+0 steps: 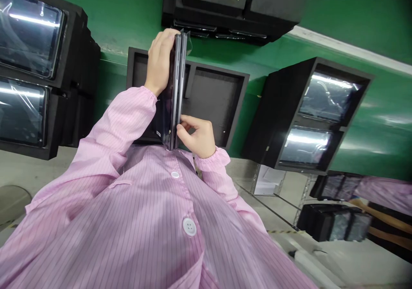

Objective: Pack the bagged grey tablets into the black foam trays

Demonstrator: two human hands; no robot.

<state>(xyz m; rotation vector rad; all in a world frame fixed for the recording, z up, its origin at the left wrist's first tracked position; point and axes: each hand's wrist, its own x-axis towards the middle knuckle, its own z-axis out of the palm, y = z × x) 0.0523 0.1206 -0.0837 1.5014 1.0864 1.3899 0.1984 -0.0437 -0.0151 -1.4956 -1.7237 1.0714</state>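
I hold a thin dark tablet-like device (178,87) upright and edge-on in front of my chest; it looks like two flat slabs pressed together, with clear film at its top. My left hand (161,61) is closed round its upper end from the left side. Closed as well, my right hand (198,136) pinches the lower edge from the right with thumb and fingers. Both arms wear pink striped sleeves. Behind the device lies an empty black foam tray (219,96) on the green table (122,19).
Black foam trays with glossy screens stand at the left (28,66) and right (318,113). Another black tray with a yellow tape strip (234,6) sits at the top. At the right edge, another person's pink sleeve (386,192) shows near more trays (334,222).
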